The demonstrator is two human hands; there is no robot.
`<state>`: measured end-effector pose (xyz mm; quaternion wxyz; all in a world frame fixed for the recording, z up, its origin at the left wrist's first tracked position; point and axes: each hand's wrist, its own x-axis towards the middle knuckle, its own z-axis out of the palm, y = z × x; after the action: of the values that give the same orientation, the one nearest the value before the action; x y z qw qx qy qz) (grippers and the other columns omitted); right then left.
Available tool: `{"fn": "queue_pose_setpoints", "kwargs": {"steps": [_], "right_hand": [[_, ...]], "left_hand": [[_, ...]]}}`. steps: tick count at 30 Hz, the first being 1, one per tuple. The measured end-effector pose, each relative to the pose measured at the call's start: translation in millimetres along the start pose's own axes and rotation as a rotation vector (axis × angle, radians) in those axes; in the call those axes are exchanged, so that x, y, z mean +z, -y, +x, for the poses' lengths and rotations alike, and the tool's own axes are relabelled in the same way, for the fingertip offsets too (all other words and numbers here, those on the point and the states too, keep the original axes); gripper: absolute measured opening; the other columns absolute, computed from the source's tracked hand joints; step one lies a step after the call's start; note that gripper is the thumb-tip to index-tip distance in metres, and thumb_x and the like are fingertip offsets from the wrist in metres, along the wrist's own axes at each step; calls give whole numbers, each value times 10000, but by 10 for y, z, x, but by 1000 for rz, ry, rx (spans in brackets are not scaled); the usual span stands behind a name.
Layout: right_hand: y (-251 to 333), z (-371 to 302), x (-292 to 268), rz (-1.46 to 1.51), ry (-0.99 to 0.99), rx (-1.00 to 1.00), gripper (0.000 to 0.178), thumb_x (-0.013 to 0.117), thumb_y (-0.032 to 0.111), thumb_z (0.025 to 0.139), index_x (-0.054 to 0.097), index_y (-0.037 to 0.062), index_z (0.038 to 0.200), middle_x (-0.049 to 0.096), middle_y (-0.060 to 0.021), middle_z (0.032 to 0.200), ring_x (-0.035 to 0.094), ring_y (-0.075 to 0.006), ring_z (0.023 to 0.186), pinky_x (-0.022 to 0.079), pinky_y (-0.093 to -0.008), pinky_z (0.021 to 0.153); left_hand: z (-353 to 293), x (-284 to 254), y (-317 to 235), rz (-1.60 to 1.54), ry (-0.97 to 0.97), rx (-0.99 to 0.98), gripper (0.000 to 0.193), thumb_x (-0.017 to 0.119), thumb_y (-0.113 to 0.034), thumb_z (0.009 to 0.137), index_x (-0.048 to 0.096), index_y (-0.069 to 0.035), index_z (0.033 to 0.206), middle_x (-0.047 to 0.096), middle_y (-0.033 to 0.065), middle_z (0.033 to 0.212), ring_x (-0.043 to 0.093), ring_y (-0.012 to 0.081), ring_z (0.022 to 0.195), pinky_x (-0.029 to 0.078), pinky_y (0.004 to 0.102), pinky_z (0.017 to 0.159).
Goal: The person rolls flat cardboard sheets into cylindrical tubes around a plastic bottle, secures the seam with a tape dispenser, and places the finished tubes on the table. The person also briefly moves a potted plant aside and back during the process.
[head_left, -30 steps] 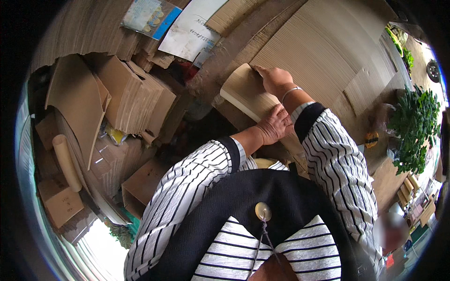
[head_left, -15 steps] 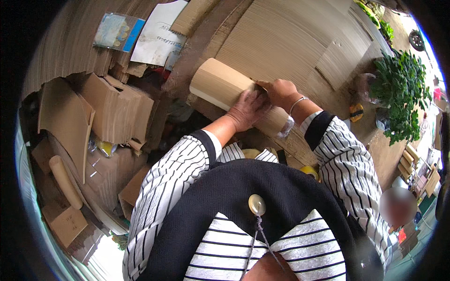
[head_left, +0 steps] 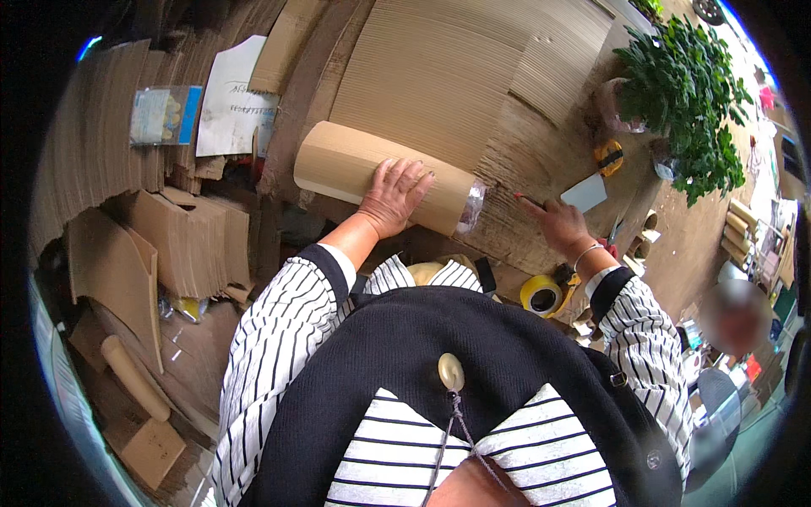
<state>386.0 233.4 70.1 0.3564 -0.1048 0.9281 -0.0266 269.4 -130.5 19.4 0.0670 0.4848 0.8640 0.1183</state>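
Note:
A wide rolled sheet of brown cardboard [head_left: 329, 156] lies slantwise before me, with shiny clear tape at its right end. My left hand [head_left: 395, 198] lies on the middle of the roll, fingers stretched over its top. To the right, apart from the roll, my right hand [head_left: 562, 224] is closed on a thin dark pen-like tool [head_left: 528, 201] with a reddish tip; its exact kind is unclear. Beyond the roll a large ribbed cardboard sheet [head_left: 422, 68] covers the bench, and a smaller ribbed piece [head_left: 562, 59] overlaps its right side.
A white card [head_left: 585, 193] and a yellow-black tape measure [head_left: 608, 156] lie right of the sheet, near a leafy plant [head_left: 684, 101]. A yellow tape dispenser [head_left: 541, 296] sits near my right forearm. Cardboard stacks [head_left: 190, 245] stand at left, with a bagged packet [head_left: 160, 117] beyond.
My right hand has left the roll and moved right with the thin tool. My left hand has stayed on the roll, its fingers now flatter. The whole view has shifted.

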Motion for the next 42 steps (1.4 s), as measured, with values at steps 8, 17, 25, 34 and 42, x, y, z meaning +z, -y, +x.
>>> {"fn": "queue_pose_setpoints", "kwargs": {"steps": [8, 17, 25, 34, 42], "right_hand": [[134, 1573, 163, 938, -530, 357, 360, 612, 226, 916, 609, 46, 1228, 676, -217, 1099, 633, -411, 1051, 500, -466, 896], [439, 2139, -515, 1788, -489, 411, 297, 701, 245, 892, 700, -26, 1013, 649, -53, 773, 550, -152, 591, 452, -341, 546], [-166, 2138, -453, 1135, -452, 559, 498, 720, 353, 844, 649, 6, 1194, 688, -219, 1117, 670, -330, 1042, 519, -411, 894], [1384, 833, -761, 537, -103, 65, 1155, 905, 396, 518, 326, 49, 1455, 422, -247, 1404, 433, -489, 1247, 442, -498, 1030], [1531, 814, -731, 558, -77, 228, 1153, 922, 328, 480, 333, 105, 1446, 446, -214, 1369, 415, -472, 1268, 480, -487, 995]], "left_hand": [[45, -11, 33, 34, 78, 4, 862, 734, -234, 670, 361, -158, 1444, 379, 129, 1438, 332, 356, 1360, 227, 574, 1126], [36, -97, 5, 3, 142, -25, 939, 795, -324, 634, 359, -140, 1445, 379, 141, 1437, 345, 357, 1345, 228, 581, 1118], [0, -45, 15, -15, 66, -15, 806, 696, -173, 681, 380, -134, 1422, 361, 149, 1448, 326, 364, 1370, 231, 570, 1125], [48, -113, 34, -48, 148, -16, 996, 800, -486, 654, 347, -112, 1459, 352, 149, 1485, 314, 356, 1387, 192, 553, 1148], [802, -130, 515, -375, 522, -69, 499, 526, -472, 938, 615, -77, 1229, 559, 128, 1356, 476, 337, 1284, 386, 472, 1055]]}}
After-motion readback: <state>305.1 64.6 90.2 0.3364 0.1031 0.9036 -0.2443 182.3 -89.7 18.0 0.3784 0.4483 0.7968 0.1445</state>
